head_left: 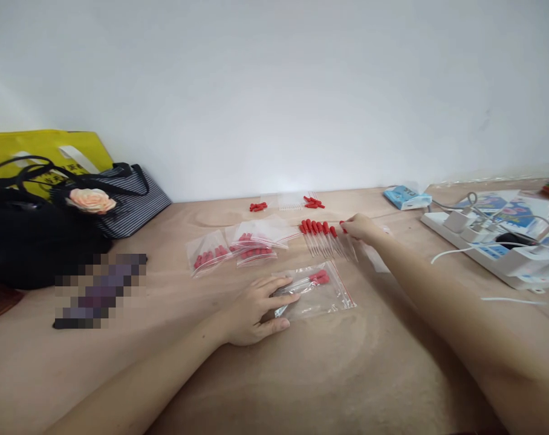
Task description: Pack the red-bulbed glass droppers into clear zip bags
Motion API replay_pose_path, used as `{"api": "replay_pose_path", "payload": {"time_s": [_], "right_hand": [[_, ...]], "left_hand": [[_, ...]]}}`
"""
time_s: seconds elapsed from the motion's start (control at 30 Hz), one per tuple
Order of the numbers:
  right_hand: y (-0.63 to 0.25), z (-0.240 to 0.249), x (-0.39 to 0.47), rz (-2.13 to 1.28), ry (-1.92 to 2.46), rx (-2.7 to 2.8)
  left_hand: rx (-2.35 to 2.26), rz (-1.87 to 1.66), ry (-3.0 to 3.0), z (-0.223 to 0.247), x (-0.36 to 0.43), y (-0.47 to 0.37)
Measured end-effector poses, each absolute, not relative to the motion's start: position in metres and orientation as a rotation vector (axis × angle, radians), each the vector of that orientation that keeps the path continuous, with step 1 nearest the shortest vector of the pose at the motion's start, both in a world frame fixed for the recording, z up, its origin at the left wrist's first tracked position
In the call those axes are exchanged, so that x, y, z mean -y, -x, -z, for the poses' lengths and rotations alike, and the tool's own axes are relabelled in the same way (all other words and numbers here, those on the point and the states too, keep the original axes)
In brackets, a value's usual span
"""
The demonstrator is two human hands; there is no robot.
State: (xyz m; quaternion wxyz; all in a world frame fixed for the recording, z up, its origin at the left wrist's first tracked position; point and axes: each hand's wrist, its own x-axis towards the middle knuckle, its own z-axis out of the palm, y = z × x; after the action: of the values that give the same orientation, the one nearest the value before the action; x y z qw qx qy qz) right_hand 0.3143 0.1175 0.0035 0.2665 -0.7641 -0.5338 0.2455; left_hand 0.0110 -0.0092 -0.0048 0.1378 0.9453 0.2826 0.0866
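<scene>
Beyond the zip bag [322, 303] touched by the splayed left hand [253, 311], a red-bulbed dropper [343, 226] seems pinched by the right hand [358, 226], a gentle lift being called for.

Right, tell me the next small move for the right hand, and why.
I'd probably bring the red-topped dropper over to the clear bag. The right hand's fingertips are at its red top, at the right end of a row of droppers, while the left hand rests on the bag, where other droppers seem to lie inside.
</scene>
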Motion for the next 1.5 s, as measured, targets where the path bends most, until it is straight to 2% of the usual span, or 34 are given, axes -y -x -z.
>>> {"api": "replay_pose_path", "payload": {"time_s": [0.13,0.23,0.37,0.67,1.07,1.37,1.5], "right_hand": [[-0.328,-0.005,-0.092,-0.691,1.811,1.287],[-0.333,0.008,-0.066,-0.734,1.454,1.080],[-0.327,0.028,-0.038,-0.807,1.275,1.012],[-0.300,0.030,-0.023,-0.783,1.220,0.992],[-0.310,0.035,-0.025,-0.621,1.248,1.042],[-0.294,0.032,-0.010,-0.972,1.187,0.936],[-0.300,0.028,-0.005,-1.197,1.220,1.178]], "left_hand": [[-0.810,-0.258,-2.731,0.005,0.009,-0.011],[-0.824,-0.250,-2.724,0.003,0.009,-0.012],[-0.832,-0.225,-2.713,0.003,0.009,-0.012],[-0.846,-0.208,-2.709,0.004,0.008,-0.011],[-0.834,-0.219,-2.717,0.004,0.008,-0.012],[-0.819,-0.254,-2.710,0.006,0.008,-0.012],[-0.822,-0.232,-2.729,0.004,0.007,-0.011]]}}
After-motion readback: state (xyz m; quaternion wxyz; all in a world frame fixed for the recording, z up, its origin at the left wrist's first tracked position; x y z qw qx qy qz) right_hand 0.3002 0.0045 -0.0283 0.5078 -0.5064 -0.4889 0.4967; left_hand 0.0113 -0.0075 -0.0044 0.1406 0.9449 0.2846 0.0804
